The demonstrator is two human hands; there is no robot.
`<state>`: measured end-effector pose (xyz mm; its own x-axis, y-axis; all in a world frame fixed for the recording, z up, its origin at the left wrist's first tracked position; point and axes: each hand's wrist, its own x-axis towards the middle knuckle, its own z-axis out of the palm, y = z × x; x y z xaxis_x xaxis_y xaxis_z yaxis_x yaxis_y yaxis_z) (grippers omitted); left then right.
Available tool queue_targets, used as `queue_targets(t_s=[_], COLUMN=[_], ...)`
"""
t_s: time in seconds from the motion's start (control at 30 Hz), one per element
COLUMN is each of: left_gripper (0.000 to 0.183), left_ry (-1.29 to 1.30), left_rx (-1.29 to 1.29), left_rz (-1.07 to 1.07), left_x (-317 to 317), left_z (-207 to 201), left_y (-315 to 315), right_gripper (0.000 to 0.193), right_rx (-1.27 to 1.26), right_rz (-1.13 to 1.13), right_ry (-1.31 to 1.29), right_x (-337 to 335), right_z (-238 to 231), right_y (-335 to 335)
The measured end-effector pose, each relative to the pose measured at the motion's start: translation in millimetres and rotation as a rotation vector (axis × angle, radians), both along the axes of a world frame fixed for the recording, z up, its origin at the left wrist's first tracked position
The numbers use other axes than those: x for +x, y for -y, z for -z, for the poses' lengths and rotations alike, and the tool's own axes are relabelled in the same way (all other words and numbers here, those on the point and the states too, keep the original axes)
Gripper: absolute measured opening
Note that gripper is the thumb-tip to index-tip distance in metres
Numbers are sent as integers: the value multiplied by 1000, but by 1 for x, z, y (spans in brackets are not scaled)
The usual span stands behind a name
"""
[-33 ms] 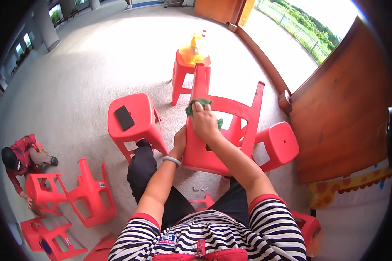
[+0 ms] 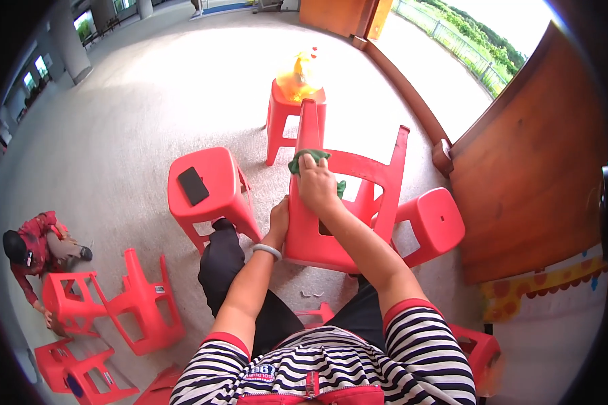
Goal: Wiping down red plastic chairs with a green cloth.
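A red plastic stool (image 2: 321, 246) lies tipped in front of me, its legs pointing away. My right hand (image 2: 316, 185) presses a green cloth (image 2: 309, 158) against the stool's left leg, with fingers bent over the cloth. Another bit of green shows just right of that hand. On the stool's left side, my left hand (image 2: 280, 217) grips the edge, its fingers partly hidden by the plastic. A pale bracelet (image 2: 267, 251) circles my left wrist.
Left stands an upright red stool (image 2: 213, 179) with a dark phone-like slab (image 2: 194, 185). Ahead, another stool (image 2: 294, 108) bears a yellow-orange bag (image 2: 298, 84). A third stool (image 2: 439, 219) is at right. A person (image 2: 37, 246) crouches at far left beside several tipped stools (image 2: 145, 314).
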<state>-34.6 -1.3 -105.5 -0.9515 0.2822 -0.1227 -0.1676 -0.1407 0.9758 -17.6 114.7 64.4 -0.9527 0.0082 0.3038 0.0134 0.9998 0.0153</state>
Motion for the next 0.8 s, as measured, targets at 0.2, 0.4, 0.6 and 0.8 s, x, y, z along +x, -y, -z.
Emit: queue_targets(t_s=[0.2,0.4,0.6,0.8], left_gripper=[46,47,48,50], left_ry=[28,94,129,108], left_rx=[-74,3,39,45], left_rz=[-3,-40,-25,-88], left_x=[7,8,1,-6], left_z=[-6,-8,1,17], left_y=[4,3,-5,9], right_gripper=[41,48,47,49], right_rx=[-122,-232,-191,-269], right_rz=[-21,-78,-28,1], right_ry=[-18,115,-30,-8], right_x=[18,99,59,66], right_z=[2,-6,9,17], right_y=[-6,5,-13,10])
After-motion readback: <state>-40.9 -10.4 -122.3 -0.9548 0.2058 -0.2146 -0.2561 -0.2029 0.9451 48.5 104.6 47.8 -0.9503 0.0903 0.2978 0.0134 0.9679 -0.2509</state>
